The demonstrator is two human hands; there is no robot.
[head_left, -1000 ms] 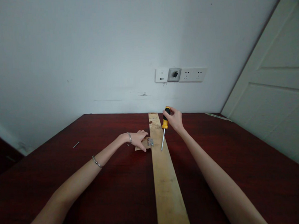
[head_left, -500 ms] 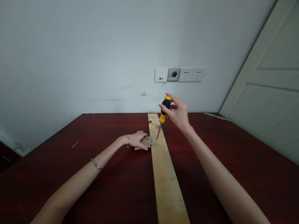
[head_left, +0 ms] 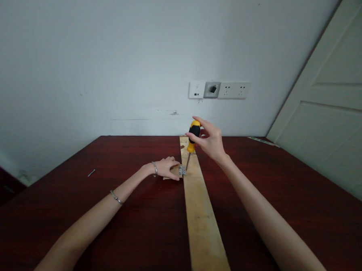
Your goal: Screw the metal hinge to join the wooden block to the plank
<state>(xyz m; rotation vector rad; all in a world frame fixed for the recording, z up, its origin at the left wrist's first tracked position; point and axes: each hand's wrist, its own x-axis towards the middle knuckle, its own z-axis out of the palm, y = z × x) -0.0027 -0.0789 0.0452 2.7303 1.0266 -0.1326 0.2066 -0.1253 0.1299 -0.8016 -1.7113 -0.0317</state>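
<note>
Noted screwdriver (head_left: 194, 129) shifted left since the earlier frame, with tip now just beside metal hinge (head_left: 182, 170) (cannot confirm contact). Found grasped by the handle between thumb and fingers of right hand (head_left: 211, 142), slanting down over wooden plank (head_left: 203, 215). Found left hand (head_left: 164, 168) spread on brown piece (head_left: 175, 171), with hinge just beyond the gap between thumb and fingers.
</note>
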